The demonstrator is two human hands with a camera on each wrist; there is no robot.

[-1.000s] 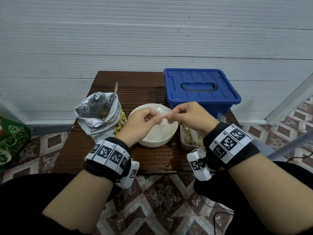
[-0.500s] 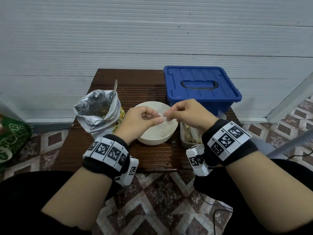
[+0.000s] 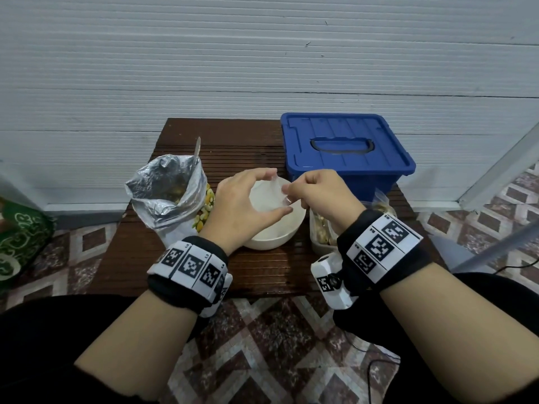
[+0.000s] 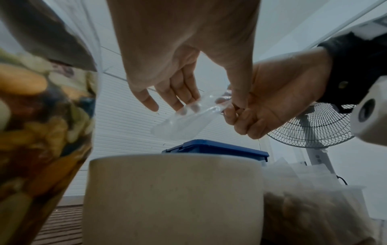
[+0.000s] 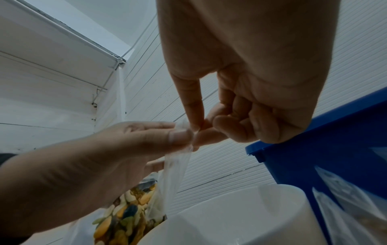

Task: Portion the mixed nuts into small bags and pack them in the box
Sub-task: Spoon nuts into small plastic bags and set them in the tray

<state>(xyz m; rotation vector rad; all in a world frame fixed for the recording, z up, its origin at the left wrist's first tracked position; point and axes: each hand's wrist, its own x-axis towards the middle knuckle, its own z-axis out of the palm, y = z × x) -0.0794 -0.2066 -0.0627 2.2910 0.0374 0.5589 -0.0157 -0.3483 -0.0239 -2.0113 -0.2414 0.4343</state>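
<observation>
- Above the white bowl (image 3: 277, 228), at the fingertips: a small clear bag (image 4: 184, 122), empty, hanging mouth-up over the bowl, clear of its rim.
- Right hand (image 3: 323, 193): thumb and forefinger pinch one lip of the bag's mouth; the other fingers are curled in.
- Left hand (image 3: 242, 205): thumb and fingers hold the opposite lip, fingers spread in an arc around the mouth.
- Left of the bowl: foil pouch of mixed nuts (image 3: 169, 196), open, with a spoon handle (image 3: 197, 147) standing in it.
- Right of the bowl: clear tub (image 3: 320, 237) holding what look like filled bags; contents blurred.
- Behind: blue box (image 3: 347, 150), lid on, at the table's (image 3: 227, 141) far right corner.
- Risk, judged: the thin film may slip from either pinch or cling shut, since both grips sit at the very edge; nuts spooned in then would spill into the bowl.
- Change from the earlier frame: the fingertips met in one tight pinch; now the left hand has spread and the mouth is drawn apart.
</observation>
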